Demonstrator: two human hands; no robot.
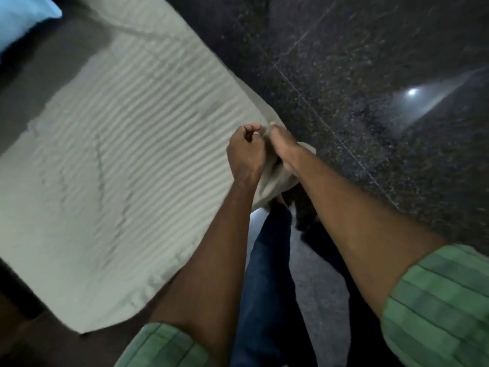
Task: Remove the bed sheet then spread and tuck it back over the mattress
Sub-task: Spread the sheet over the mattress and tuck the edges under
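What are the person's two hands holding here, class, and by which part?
Both the left hand and the right hand grip the pale bed sheet, at its bunched edge over the side of the mattress.

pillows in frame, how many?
1. A light blue pillow sits at the top-left corner, cut off by the frame edge, beyond the pale ribbed sheet. More may lie outside the view.

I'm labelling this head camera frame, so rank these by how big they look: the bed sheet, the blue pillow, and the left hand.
1. bed sheet, by far the largest.
2. and 3. blue pillow and left hand look alike; the frame crops the pillow, so I won't rank them.
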